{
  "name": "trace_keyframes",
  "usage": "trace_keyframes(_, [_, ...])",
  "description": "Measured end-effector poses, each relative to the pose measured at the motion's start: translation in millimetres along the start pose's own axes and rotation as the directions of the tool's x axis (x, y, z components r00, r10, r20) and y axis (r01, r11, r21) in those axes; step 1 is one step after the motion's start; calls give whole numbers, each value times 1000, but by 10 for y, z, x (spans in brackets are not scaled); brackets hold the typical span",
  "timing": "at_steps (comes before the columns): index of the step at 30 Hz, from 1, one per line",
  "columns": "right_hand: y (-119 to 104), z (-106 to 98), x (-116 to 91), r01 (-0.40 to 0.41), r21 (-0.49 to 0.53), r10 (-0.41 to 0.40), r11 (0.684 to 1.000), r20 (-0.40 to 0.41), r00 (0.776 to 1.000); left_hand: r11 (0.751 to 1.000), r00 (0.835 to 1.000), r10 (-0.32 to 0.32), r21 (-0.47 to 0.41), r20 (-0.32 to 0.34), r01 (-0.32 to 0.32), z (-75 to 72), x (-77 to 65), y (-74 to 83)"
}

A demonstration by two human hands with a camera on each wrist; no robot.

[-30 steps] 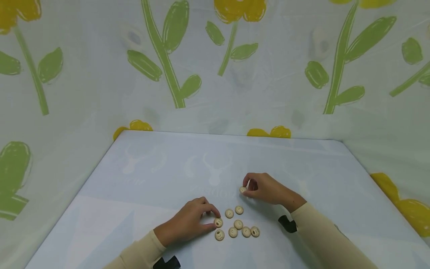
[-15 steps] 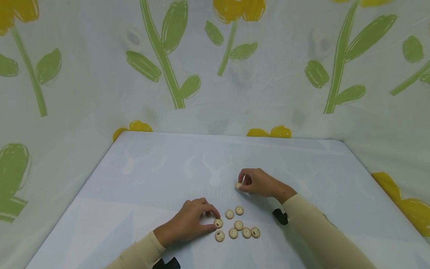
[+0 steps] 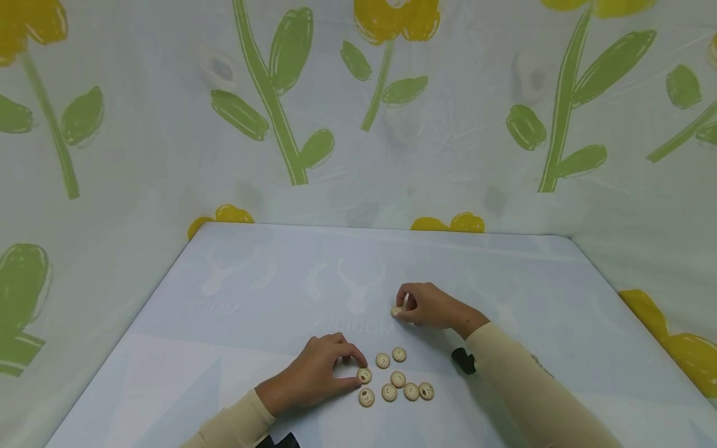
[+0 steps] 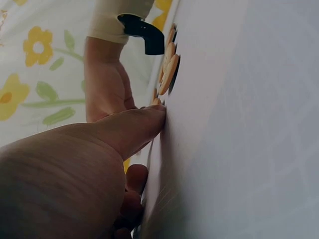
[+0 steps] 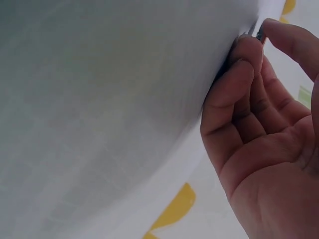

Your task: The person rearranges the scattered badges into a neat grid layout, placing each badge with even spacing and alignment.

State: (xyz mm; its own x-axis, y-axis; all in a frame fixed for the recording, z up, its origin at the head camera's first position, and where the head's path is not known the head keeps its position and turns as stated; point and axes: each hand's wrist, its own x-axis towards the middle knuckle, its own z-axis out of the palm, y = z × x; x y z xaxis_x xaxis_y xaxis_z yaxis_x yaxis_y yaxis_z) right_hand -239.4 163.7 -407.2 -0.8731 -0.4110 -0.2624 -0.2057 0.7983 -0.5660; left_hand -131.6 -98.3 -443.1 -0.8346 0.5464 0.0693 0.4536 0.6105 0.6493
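Observation:
With thumb and index finger, my left hand (image 3: 316,372) pinches a round wooden disc (image 3: 364,375) with a small printed picture, at the left of a group of similar discs. Another printed disc (image 3: 366,397) lies just below it. Farther back, my right hand (image 3: 434,306) holds a single disc (image 3: 396,311) between thumb and index finger, close over the table. In the right wrist view the other fingers of the right hand (image 5: 264,119) curl inward beside the tabletop. The left thumb (image 4: 144,119) hides most of its disc in the left wrist view.
Several more discs (image 3: 398,379) lie loosely grouped right of the left hand. The pale table (image 3: 224,348) bears faint deer-head prints. A white curtain (image 3: 448,162) with yellow flowers stands behind and at both sides. Black wrist straps (image 3: 463,361) show at the sleeves.
My right hand has moved slightly left with its disc, then stayed nearly in place. The left hand keeps its pinch on the same disc.

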Motion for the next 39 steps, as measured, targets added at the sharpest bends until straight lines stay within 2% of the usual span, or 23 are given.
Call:
trace_keyframes(9, [-22,11,3,-16,-34,16,999,-9,1000,1000,1000,-1,-2,-3,1,1,12,6])
trace_keyframes(26, [-36,34,17,-13,-37,13,999,-11,1000,1000,1000,-5,1,-11,5,-4,6,-6])
trace_keyframes(32, [-21,39,6,-19,-18,19,1000,4,1000,1000,1000,4,2,-18,-4,18,-8,-31])
trace_keyframes(39, [5,13,-107,-25,35,24,999,23,999,1000,1000,10,7,-7,-10,15,-3,-21])
